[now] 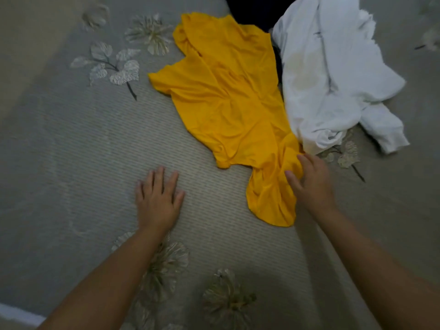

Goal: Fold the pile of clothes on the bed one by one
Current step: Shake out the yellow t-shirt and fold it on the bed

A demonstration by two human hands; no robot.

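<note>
A yellow garment (228, 98) lies stretched out and wrinkled across the middle of the bed, its near end bunched into a narrow tail. My right hand (309, 182) grips that bunched near end, thumb and fingers curled into the cloth. My left hand (158, 198) rests flat on the bedcover to the left of the garment, fingers straight and spread, holding nothing. A crumpled white garment (333, 75) lies to the right of the yellow one, overlapping its right edge. A dark garment (257, 8) shows at the far edge behind both.
The bed (83, 151) has a grey-beige woven cover with embroidered flowers and leaves. Bare cover stretches to the left of the yellow garment and around my left hand. A white strip shows at the bottom-left corner.
</note>
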